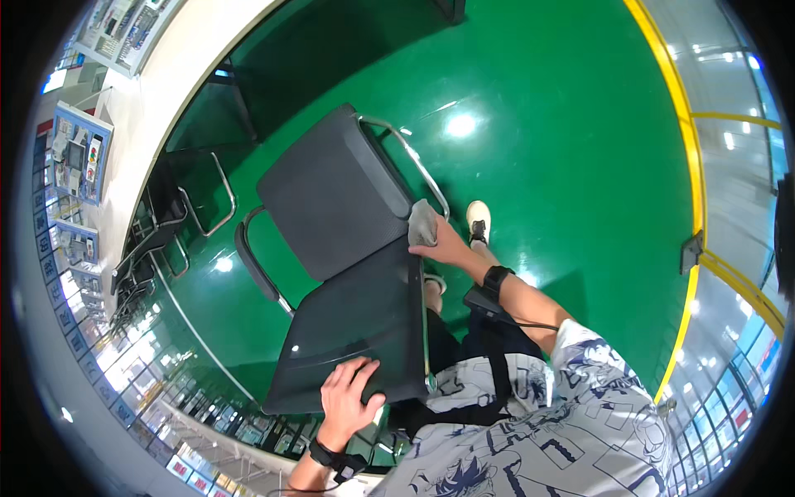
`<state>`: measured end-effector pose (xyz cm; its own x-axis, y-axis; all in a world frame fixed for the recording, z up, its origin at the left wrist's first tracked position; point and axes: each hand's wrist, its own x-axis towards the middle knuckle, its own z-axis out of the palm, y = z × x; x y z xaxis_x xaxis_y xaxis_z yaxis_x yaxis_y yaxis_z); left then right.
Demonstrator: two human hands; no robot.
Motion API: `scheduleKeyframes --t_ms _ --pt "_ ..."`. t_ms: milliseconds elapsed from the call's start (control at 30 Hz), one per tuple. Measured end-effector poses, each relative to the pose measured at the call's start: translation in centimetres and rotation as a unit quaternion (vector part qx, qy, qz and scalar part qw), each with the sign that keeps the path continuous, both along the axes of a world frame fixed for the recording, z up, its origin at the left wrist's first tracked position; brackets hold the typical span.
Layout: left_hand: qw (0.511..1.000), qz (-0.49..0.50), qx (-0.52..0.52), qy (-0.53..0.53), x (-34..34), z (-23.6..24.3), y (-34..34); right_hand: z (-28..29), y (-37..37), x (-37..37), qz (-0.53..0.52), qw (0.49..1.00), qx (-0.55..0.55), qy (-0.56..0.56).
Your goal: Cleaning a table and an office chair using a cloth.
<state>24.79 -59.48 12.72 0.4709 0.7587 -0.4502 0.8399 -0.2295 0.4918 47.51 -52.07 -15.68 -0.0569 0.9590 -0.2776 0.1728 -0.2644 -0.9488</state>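
Your right hand (449,246) grips the gray cloth (422,222) against the chair (331,195) beside it. Brace with your left hand (346,402), fingers spread over the backrest (352,302) beneath, and press the cloth evenly.

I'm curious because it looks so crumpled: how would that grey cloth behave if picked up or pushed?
The grey cloth would probably be floppy, since it bunches up in the right hand. It is likely light, as one hand holds it. Its irregular, folded shape makes rolling seem unlikely.
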Motion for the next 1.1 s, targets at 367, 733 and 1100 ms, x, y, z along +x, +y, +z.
scheduleKeyframes --t_ms 367,733,1100 --pt "1.0 0.015 -0.004 0.005 0.2 -0.4 -0.9 -0.4 1.8 -3.7 -0.141 0.976 0.109 -0.128" --pt "1.0 0.031 0.003 -0.003 0.0 -0.5 -0.7 0.0 21.1 -9.1 -0.04 0.926 0.083 -0.367" --pt "0.978 0.103 -0.177 0.033 0.9 2.0 -2.0 -12.4 36.7 -8.1 0.241 0.881 -0.272 -0.303"
